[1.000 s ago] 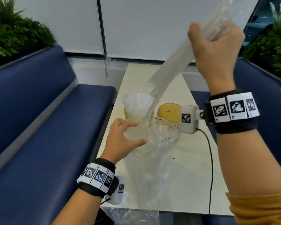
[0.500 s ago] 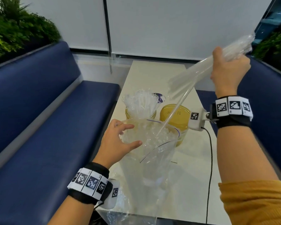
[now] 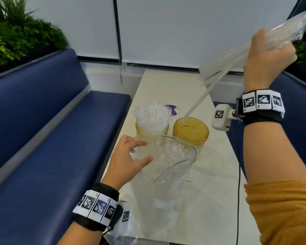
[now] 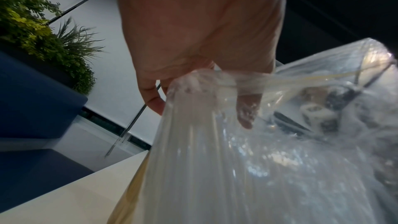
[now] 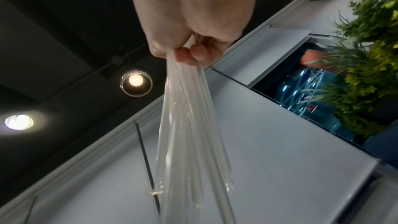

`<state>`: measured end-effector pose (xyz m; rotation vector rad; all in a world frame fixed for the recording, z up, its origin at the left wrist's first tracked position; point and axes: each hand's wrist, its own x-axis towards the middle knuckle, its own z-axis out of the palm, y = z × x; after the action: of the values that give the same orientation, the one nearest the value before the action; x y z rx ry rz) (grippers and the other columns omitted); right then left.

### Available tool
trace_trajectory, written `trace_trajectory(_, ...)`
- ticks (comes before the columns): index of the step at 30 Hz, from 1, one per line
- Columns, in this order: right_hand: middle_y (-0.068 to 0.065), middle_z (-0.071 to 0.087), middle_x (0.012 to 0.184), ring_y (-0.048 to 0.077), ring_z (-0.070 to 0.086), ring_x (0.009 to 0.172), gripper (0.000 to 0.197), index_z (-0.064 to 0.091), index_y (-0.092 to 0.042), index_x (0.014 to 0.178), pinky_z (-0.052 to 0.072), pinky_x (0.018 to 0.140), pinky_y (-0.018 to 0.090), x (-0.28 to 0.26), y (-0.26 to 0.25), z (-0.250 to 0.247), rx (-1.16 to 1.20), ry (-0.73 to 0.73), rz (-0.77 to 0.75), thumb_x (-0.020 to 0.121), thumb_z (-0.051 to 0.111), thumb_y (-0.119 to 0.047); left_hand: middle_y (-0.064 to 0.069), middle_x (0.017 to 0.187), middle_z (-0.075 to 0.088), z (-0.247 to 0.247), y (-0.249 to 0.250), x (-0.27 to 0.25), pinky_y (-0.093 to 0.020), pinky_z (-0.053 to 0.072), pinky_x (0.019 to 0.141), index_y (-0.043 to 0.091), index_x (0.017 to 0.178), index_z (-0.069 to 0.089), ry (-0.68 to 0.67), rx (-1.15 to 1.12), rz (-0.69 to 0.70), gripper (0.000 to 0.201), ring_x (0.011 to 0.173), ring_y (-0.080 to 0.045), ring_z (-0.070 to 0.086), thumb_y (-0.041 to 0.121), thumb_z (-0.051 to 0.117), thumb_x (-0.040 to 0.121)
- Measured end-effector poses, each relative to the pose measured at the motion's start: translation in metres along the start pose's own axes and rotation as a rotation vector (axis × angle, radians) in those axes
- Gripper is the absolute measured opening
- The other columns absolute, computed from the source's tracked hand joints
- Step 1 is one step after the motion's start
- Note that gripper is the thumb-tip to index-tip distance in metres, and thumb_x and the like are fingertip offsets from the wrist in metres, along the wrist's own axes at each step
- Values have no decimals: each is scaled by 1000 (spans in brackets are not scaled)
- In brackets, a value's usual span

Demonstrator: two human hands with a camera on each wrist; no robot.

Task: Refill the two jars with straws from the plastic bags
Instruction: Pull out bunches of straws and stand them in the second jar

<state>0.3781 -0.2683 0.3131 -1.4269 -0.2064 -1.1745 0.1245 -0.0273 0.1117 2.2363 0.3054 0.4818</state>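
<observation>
Right hand (image 3: 267,59) raised right of the bench (image 3: 166,89), fingers curled tight round a bundle of clear wrapped straws (image 3: 224,62); long axis slants down-left, one straw's tip over the empty amber jar (image 3: 191,133). Left hand (image 3: 129,160) grips the open plastic bag (image 3: 173,167), thumb and fingers around its rim.

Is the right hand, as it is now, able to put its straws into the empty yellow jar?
Probably yes. The right hand holds the straws tilted above the empty jar, whose mouth is open. One straw already points down at its rim. The plastic bag stands nearer, not between them.
</observation>
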Motion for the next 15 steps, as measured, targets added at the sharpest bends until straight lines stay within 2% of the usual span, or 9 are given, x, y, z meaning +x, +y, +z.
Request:
trace_trajectory(2, 2, 59, 60, 10, 54, 55, 38, 59, -10, 67, 40, 55, 12, -9, 13, -2, -118, -15, -22, 86, 66, -43, 16, 106, 49, 0, 0, -1, -9, 38, 74, 37, 110, 71, 3, 1, 5, 40, 92, -3, 54, 45, 84, 74)
trace_trajectory(3, 3, 59, 60, 10, 50, 55, 41, 59, -10, 66, 35, 55, 8, -15, 20, -3, -175, -21, -32, 87, 65, -45, 16, 106, 49, 0, -1, -2, -9, 38, 74, 37, 110, 71, 3, 0, 7, 40, 92, -3, 54, 45, 84, 74)
trace_trajectory(5, 3, 63, 65, 7, 47, 57, 43, 65, -5, 70, 32, 59, 5, -34, 30, -5, -228, -70, -57, 90, 64, -44, 16, 106, 49, 1, 0, -3, -8, 37, 74, 38, 110, 71, 4, 4, 12, 39, 92, -2, 54, 46, 84, 74)
trace_trajectory(7, 6, 64, 69, 13, 49, 61, 43, 67, 0, 76, 31, 62, 11, -60, 35, -7, -284, -151, -99, 92, 63, -40, 16, 105, 49, 2, 0, -4, -7, 37, 74, 38, 109, 71, 3, 11, 21, 38, 91, -2, 54, 47, 83, 74)
trace_trajectory(9, 8, 61, 61, 20, 51, 53, 46, 63, -1, 68, 40, 62, 28, -85, 46, -8, -349, -273, -155, 94, 61, -38, 16, 105, 49, 2, 0, -4, -6, 37, 73, 39, 108, 71, -3, 13, 23, 37, 91, -2, 54, 46, 83, 75)
trace_trajectory(10, 10, 60, 55, 25, 53, 47, 51, 60, -2, 62, 45, 58, 36, -94, 51, -8, -391, -333, -166, 94, 60, -41, 15, 105, 49, 3, 1, -4, -7, 37, 73, 39, 108, 70, -5, 12, 22, 37, 91, -2, 54, 46, 83, 75)
trace_trajectory(11, 11, 56, 50, 28, 52, 43, 55, 56, -4, 56, 44, 51, 38, -103, 55, -8, -421, -380, -175, 95, 59, -43, 15, 105, 49, 3, 0, -4, -7, 38, 73, 39, 108, 70, -5, 10, 23, 36, 91, -2, 54, 46, 83, 75)
trace_trajectory(13, 6, 50, 45, 26, 47, 39, 55, 51, -9, 52, 35, 44, 31, -114, 64, -9, -422, -425, -193, 93, 60, -44, 15, 105, 49, 3, 0, -4, -7, 38, 73, 39, 108, 70, -7, 10, 24, 36, 92, -2, 54, 46, 83, 75)
trace_trajectory(15, 1, 48, 46, 19, 43, 39, 47, 50, -13, 55, 27, 47, 24, -124, 66, -9, -395, -458, -211, 91, 63, -40, 16, 106, 49, 2, -1, -5, -7, 37, 72, 40, 108, 70, -9, 13, 15, 36, 92, -1, 54, 46, 82, 76)
